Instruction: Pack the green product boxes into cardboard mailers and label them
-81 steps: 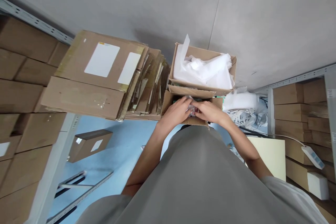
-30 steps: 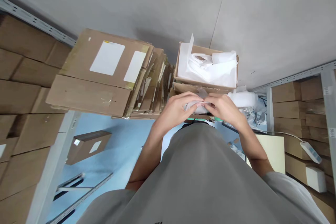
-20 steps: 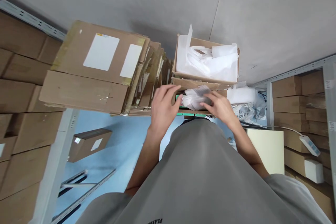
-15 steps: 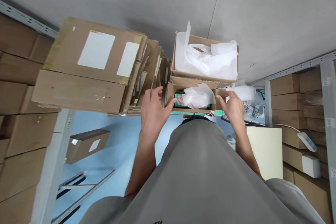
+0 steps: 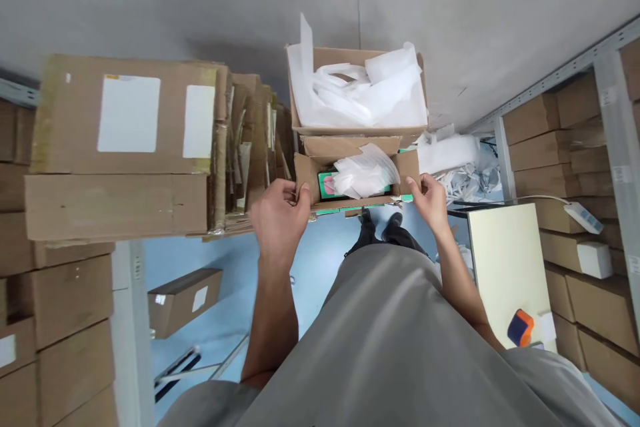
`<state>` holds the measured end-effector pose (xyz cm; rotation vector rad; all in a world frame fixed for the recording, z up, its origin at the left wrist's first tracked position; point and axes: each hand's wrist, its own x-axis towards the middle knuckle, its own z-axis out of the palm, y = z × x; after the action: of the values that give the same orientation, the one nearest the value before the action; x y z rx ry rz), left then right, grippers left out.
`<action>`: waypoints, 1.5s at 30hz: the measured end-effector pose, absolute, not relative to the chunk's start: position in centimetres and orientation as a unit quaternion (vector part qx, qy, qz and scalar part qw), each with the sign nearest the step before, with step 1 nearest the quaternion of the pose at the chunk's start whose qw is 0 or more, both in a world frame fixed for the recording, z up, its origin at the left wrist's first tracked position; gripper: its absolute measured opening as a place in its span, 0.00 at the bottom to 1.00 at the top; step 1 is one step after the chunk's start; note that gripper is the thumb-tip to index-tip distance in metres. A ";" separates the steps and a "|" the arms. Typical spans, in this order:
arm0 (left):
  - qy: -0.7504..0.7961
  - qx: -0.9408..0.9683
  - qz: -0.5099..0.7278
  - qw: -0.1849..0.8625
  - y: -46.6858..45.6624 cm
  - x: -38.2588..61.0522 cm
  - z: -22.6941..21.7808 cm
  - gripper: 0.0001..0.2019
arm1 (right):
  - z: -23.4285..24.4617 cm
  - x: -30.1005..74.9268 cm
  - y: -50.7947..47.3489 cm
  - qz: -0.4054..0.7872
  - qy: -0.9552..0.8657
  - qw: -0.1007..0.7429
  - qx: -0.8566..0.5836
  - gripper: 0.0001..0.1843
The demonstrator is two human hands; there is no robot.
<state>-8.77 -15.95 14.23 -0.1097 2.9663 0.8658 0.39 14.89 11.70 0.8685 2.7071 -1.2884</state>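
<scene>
Both hands have left the crumpled white wrapping (image 5: 365,172) they were bunching together a second ago, parted, and come in to the sides of the small open box (image 5: 345,146). With the fingers off the wrapping, the handling appears to have passed from the contents to the box itself. That box sits between the hands, its mouth turned up, and the wrapping lies loose inside it over a green carton (image 5: 327,185), whose left end peeks out toward the left hand (image 5: 281,219). This hand pinches the left flap, thumb toward the inside and fingers outside. Across from it, the right hand (image 5: 430,201) has its thumb on the right flap and seems to pinch that one too, though its fingers are partly hidden.

Just beyond the hands stands a larger box (image 5: 360,131), filled with white foam sheets (image 5: 380,97). To the left of the left hand is a tall stack of flattened cardboard (image 5: 125,207). Past the right hand lie a white foam roll (image 5: 447,152) and paper scraps (image 5: 465,180); nearer the body on that side is a cream panel (image 5: 510,260) with an orange and blue object (image 5: 521,328) on it.
</scene>
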 end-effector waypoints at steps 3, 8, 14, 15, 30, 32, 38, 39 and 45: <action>0.957 0.005 0.289 0.001 -14.2 -7.6 15.0 0.11 | 12.4 3.1 16.0 -0.424 0.855 -0.053 0.292 0.26; 0.952 0.108 0.287 0.026 -7.3 -4.5 15.3 0.12 | 13.5 11.1 20.7 -0.430 0.824 -0.092 0.357 0.26; 0.917 0.260 0.287 0.096 6.2 1.4 13.0 0.10 | 12.5 25.5 27.4 -0.413 0.764 -0.151 0.473 0.25; 0.908 0.287 0.286 0.107 8.8 2.8 12.5 0.09 | 12.0 28.1 28.4 -0.406 0.753 -0.159 0.493 0.25; 0.756 0.582 0.175 0.243 37.7 23.7 1.8 0.08 | 1.5 53.1 37.6 -0.330 0.552 -0.181 0.744 0.14; 0.739 0.602 0.161 0.256 39.5 25.0 0.8 0.07 | 0.6 53.8 38.0 -0.313 0.532 -0.182 0.765 0.11; 0.687 0.649 0.124 0.301 42.6 26.9 -1.9 0.08 | -0.4 54.7 37.4 -0.317 0.485 -0.152 0.801 0.10; 0.681 0.653 0.120 0.309 42.8 26.8 -2.2 0.08 | -0.2 54.6 37.2 -0.306 0.483 -0.155 0.806 0.12; 0.658 0.664 0.096 0.342 44.2 26.0 -2.5 0.06 | 1.5 51.6 39.8 -0.235 0.530 -0.123 0.806 0.22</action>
<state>25.98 44.18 -2.50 1.7263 1.7107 0.2491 51.63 39.85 1.50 2.7513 1.8082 -0.8012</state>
